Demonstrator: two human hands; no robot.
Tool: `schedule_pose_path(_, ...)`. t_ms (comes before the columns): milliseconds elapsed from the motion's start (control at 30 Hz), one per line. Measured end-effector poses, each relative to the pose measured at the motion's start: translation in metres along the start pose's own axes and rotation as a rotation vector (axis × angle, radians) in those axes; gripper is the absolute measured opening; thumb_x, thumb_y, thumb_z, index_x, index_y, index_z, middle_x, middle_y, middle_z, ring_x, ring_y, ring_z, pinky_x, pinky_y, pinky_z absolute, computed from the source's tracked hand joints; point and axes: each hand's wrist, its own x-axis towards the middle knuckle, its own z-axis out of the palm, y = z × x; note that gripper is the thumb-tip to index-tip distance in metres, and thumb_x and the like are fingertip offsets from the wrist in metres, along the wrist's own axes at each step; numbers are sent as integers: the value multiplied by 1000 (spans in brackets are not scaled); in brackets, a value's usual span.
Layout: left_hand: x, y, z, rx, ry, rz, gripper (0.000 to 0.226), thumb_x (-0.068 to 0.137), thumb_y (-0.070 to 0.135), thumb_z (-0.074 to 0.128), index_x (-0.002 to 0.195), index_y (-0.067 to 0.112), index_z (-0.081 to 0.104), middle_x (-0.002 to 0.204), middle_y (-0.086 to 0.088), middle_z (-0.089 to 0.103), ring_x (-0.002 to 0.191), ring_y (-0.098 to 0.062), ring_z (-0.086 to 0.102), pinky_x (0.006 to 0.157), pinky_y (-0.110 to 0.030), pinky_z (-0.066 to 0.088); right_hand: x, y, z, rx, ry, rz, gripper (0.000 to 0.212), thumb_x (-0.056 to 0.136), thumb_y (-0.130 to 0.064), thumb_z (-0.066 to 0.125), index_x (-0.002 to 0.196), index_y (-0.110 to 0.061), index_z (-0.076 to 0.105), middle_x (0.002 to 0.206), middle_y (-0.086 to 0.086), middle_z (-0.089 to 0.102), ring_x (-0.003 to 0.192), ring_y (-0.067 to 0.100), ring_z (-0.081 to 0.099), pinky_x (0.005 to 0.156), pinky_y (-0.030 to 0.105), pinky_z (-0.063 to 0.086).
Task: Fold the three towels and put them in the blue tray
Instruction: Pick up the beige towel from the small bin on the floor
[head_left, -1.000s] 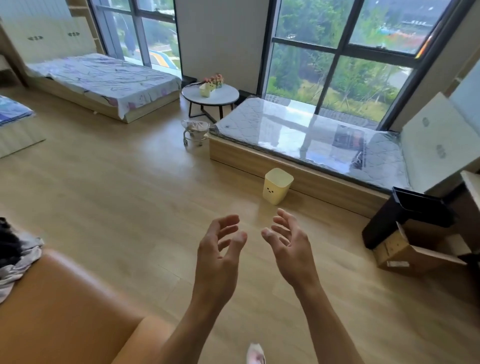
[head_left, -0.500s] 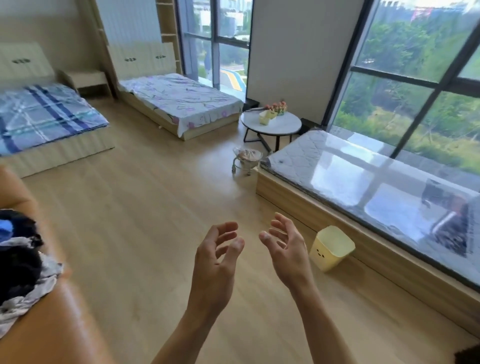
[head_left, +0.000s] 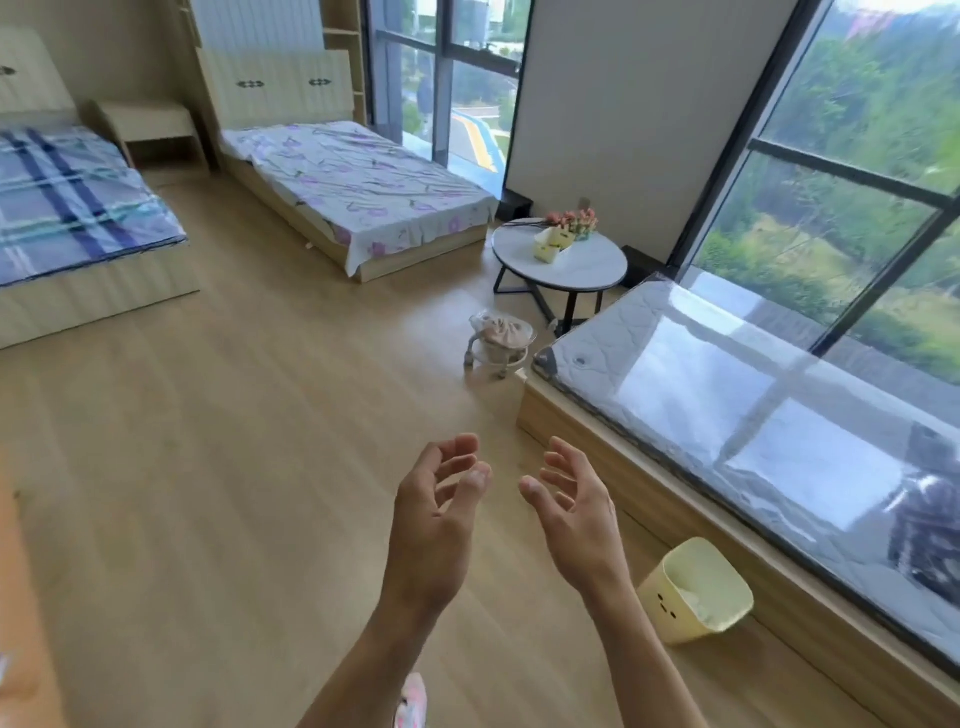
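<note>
My left hand and my right hand are raised side by side in front of me over the wooden floor, palms turned toward each other. The fingers of both are loosely curled and hold nothing. No towel and no blue tray appear in this view.
A mattress on a low wooden platform runs along the window at right, a yellow bin at its foot. A round white table and small wheeled stand are ahead. Two beds stand far left. An orange surface edges bottom left.
The view has swung left: the beds came into sight, the yellow bin slid to the lower right, and the clothes pile at left dropped out. Both hands kept their pose.
</note>
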Motion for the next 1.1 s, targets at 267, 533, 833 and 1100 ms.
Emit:
schedule_pose_path(267,177,9,13,31,-74,1,18,95,23,60,111,26,65,109,10,70,106,-2,63,84,-10,47,160,-18,35,45,49,49,60,91,-30,70,145,-24,46,131,-4,61,117,10,61,104,40,50)
schedule_pose_path(533,334,-28,42,45,-100,-72,17,94,21,61,110,22,67,107,6,71,103,-2,64,82,-9,47,328,5,73,63,31,98,61,90,-29,71,145,-23,46,130,-3,61,115,9,62,103,37,51)
schedule_pose_path(833,541,-24,82,87,-52,-58,23,87,32,60,107,22,68,106,5,72,102,-5,65,81,-9,46,562,-6,104,44,-34,33,64,89,-38,70,146,-28,44,134,-8,59,117,5,59,104,44,50)
schedule_pose_path(1100,705,-48,106,79,-54,-134,17,92,26,61,107,22,68,104,7,72,103,-6,65,79,-7,46,711,0,136,48,-61,85,54,89,-35,69,139,-32,50,133,-14,59,114,2,60,101,40,53)
